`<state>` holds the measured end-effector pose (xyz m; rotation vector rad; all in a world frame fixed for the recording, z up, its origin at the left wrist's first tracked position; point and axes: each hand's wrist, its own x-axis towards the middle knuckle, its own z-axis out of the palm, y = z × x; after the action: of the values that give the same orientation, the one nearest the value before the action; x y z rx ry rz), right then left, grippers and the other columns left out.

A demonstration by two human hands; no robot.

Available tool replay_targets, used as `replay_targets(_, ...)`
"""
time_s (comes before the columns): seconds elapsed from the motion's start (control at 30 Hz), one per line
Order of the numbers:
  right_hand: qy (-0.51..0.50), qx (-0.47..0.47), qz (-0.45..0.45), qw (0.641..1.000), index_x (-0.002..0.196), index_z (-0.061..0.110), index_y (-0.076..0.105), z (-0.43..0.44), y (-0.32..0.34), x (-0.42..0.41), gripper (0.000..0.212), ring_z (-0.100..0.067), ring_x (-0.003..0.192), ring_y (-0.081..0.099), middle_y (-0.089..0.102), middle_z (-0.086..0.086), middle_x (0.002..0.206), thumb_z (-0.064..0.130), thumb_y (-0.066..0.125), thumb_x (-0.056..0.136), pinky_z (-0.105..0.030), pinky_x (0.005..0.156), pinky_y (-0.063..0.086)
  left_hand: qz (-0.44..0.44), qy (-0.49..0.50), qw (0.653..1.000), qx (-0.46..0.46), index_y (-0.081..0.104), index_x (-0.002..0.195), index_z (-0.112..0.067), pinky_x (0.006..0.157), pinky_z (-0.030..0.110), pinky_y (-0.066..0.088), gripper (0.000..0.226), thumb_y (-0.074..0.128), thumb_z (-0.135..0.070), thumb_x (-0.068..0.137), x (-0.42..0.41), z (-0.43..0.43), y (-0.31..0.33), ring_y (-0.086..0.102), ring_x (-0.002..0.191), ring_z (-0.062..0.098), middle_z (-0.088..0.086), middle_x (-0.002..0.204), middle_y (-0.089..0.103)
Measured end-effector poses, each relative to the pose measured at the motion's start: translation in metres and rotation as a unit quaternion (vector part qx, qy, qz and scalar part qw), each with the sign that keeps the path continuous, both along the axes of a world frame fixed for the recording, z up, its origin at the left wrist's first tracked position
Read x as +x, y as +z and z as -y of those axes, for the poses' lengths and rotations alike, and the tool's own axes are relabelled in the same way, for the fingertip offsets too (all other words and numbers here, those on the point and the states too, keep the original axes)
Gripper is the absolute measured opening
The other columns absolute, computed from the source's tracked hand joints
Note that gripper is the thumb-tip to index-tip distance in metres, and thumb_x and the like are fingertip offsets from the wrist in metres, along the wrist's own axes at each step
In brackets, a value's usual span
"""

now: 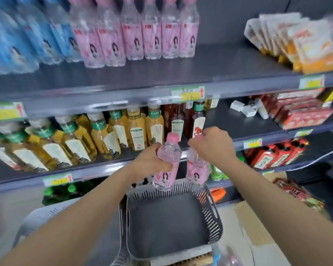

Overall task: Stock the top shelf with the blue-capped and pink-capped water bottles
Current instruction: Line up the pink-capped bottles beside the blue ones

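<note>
Two water bottles with pink labels are held at the centre of the frame, just above the far rim of a grey basket (213, 223). The left hand (152, 162) has its fingers curled round the body of the left bottle (169, 156), which tilts a little and shows its pink cap. The right hand (211, 146) clasps the right bottle (197, 169) at the neck from above, hiding its cap. On the top shelf (123, 79) stands a row of pink bottles (152, 35), with blurred blue bottles (27, 41) at upper left and orange packets (306, 45) at upper right. Yellow drinks (104, 135) fill the shelf below.
</note>
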<state>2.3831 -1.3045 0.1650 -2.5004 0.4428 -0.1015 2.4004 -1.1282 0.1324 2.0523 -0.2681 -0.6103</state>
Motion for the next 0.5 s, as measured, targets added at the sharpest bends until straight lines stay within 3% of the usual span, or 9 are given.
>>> replay_targets(0.1, 0.015, -0.012, 0.082, 0.996, 0.057, 0.008, 0.045, -0.014, 0.074, -0.001, 0.030, -0.018, 0.050, 0.040, 0.042, -0.001, 0.053, 0.026, 0.062, 0.073, -0.022, 0.044, 0.027, 0.071, 0.016, 0.997, -0.004, 0.050, 0.103, -0.021, 0.065, 0.018, 0.050, 0.044, 0.076, -0.012, 0.069, 0.000, -0.012, 0.057, 0.060, 0.079, 0.004, -0.008, 0.093, 0.063)
replay_targets(0.23, 0.047, 0.009, 0.189, 0.981, 0.055, 0.013, 0.039, -0.035, 0.155, 0.003, 0.035, -0.013, 0.051, 0.038, 0.042, 0.005, 0.056, 0.029, 0.064, 0.074, -0.028, 0.049, 0.029, 0.160, 0.059, 0.985, -0.033, 0.053, 0.108, -0.017, 0.070, 0.023, 0.052, 0.052, 0.081, -0.016, 0.064, 0.010, -0.031, 0.130, 0.061, 0.079, 0.010, -0.004, 0.095, 0.065)
replay_targets(0.3, 0.075, 0.017, 0.233, 0.970, 0.056, 0.011, 0.042, -0.042, 0.186, 0.010, 0.030, -0.016, 0.053, 0.039, 0.045, 0.001, 0.057, 0.026, 0.062, 0.073, -0.029, 0.052, 0.034, 0.186, 0.086, 0.977, -0.054, 0.053, 0.114, -0.017, 0.083, 0.036, 0.054, 0.065, 0.084, -0.029, 0.057, 0.019, -0.040, 0.161, 0.063, 0.090, 0.016, -0.001, 0.103, 0.066)
replay_targets(0.37, 0.101, 0.021, 0.266, 0.959, 0.057, 0.013, 0.042, -0.050, 0.210, 0.020, 0.028, -0.018, 0.057, 0.040, 0.045, 0.002, 0.058, 0.024, 0.060, 0.074, -0.029, 0.058, 0.036, 0.212, 0.119, 0.967, -0.070, 0.049, 0.120, -0.016, 0.093, 0.038, 0.050, 0.074, 0.084, -0.034, 0.057, 0.031, -0.049, 0.188, 0.061, 0.098, 0.017, -0.006, 0.112, 0.062)
replay_targets(0.43, 0.123, 0.020, 0.280, 0.952, 0.055, 0.022, 0.034, -0.058, 0.228, 0.033, 0.034, -0.016, 0.063, 0.037, 0.037, 0.011, 0.058, 0.023, 0.058, 0.079, -0.026, 0.064, 0.032, 0.228, 0.151, 0.958, -0.081, 0.047, 0.124, -0.015, 0.094, 0.038, 0.049, 0.072, 0.083, -0.029, 0.063, 0.046, -0.058, 0.206, 0.060, 0.100, 0.017, -0.006, 0.114, 0.061)
replay_targets(0.5, 0.138, 0.008, 0.280, 0.950, 0.063, 0.022, 0.040, -0.063, 0.237, 0.051, 0.026, -0.019, 0.072, 0.041, 0.040, 0.011, 0.065, 0.025, 0.058, 0.082, -0.026, 0.064, 0.033, 0.236, 0.166, 0.953, -0.090, 0.050, 0.122, -0.014, 0.092, 0.041, 0.051, 0.071, 0.084, -0.028, 0.062, 0.062, -0.064, 0.217, 0.063, 0.099, 0.019, 0.000, 0.112, 0.065)
